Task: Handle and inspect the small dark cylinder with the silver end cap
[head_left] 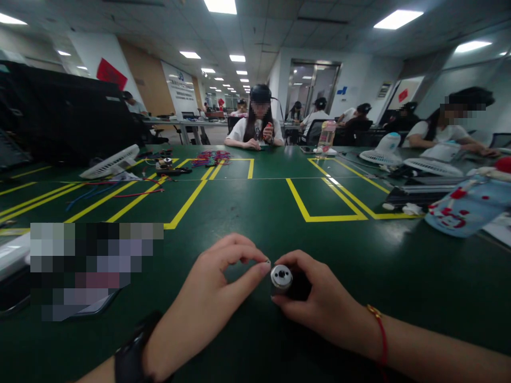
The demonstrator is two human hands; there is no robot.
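Note:
A short metal cylinder (281, 279) with a silver end face stands upright on the green table; a dark centre and small holes show on that face. My right hand (319, 292) is curved around it from the right, thumb on the near side and fingers on the far side. Just left of its top edge, my left hand (223, 282) has thumb and forefinger pinched together. A tiny glint shows at those fingertips, too small to name. The other fingers of my left hand are bent above the table.
Yellow tape lines mark the green table (247, 207). At left are a white fan (112, 162), loose wires (211, 158) and a blurred-out device. A blue patterned bottle (465, 205) and more fans (433, 159) stand at right. A person (257, 122) sits opposite.

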